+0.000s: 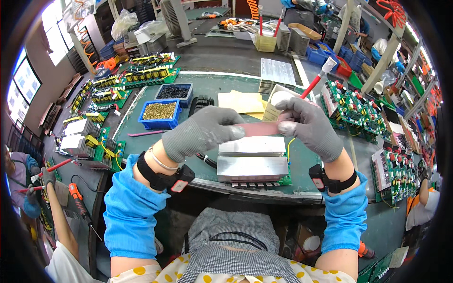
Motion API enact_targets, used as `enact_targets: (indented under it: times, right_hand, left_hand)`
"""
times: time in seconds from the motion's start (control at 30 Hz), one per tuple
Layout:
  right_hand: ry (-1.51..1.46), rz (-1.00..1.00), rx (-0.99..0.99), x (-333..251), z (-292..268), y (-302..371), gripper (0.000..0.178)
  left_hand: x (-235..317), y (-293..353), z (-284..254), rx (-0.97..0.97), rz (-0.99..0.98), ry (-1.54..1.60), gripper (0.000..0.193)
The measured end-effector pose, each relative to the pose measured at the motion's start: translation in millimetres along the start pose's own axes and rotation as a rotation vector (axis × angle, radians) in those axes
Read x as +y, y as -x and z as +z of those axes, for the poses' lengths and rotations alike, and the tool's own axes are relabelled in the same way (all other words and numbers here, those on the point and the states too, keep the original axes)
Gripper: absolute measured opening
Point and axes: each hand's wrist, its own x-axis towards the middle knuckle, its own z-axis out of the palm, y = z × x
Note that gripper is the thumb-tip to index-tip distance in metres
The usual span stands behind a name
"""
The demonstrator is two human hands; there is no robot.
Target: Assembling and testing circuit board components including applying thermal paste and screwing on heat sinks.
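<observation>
Both my hands wear grey gloves with whitish smears on the fingertips. Between them a thin reddish-brown strip [261, 129] is stretched level. My left hand [204, 132] pinches its left end, and my right hand [311, 127] pinches the right end. Just below the strip, two silver heat sinks [252, 166] lie side by side on a green circuit board [286, 180], with a yellow wire at their right. Behind the strip stands an open cream box [272, 112] with something white at its top. Yellow sheets [240, 102] lie to its left.
A blue bin of brass-coloured screws [161, 111] and a grey bin of black parts [174, 91] stand at the left. Finished-looking boards [351, 108] line the right. A red-handled brush [319, 77] leans up behind my right hand. Another person's gloved hand [48, 176] works at far left.
</observation>
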Motion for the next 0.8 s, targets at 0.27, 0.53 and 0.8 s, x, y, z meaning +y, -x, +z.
enact_targets:
  times: [0.27, 0.53, 0.8]
  right_hand:
    - [0.265, -0.019, -0.062, 40.8, -10.2, -26.1, 0.033]
    - [0.841, 0.031, -0.369, 56.4, -6.0, -58.8, 0.019]
    - [0.870, 0.106, -0.555, 56.0, 1.9, -70.0, 0.021]
  left_hand:
    - [-34.5, -23.2, -15.5, -0.030, -0.065, 0.064, 0.022]
    - [-63.9, -59.3, -18.0, -0.135, 0.040, -0.401, 0.019]
    - [-74.5, -64.7, -21.1, -0.314, 0.114, -0.468, 0.017]
